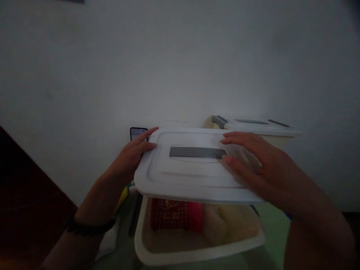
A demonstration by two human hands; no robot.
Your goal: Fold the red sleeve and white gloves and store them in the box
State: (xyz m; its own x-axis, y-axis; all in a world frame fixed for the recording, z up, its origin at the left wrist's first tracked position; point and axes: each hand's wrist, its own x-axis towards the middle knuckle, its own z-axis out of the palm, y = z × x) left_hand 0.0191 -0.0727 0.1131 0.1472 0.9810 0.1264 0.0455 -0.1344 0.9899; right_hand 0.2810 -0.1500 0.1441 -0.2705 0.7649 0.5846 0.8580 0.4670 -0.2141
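A white storage box lid [194,176] with a grey handle strip is held tilted over an uncovered white storage box [168,258]. My left hand [133,153] grips the lid at its left edge, thumb and a finger showing on top. Across the lid's right side lies my right hand [253,161], its fingertips beside the handle strip and its palm at the edge. Inside the box, a red patterned container with a bright pink end [177,215] lies on its side. A pale, soft-looking item [215,225] sits to its right. The lid hides the box's back.
A second storage box with a white lid [253,125] and grey latch stands behind on the right, against the white wall [180,63]. A phone [137,132] leans near the wall at left. Something yellow [123,195] and a white item [108,240] lie by my left wrist.
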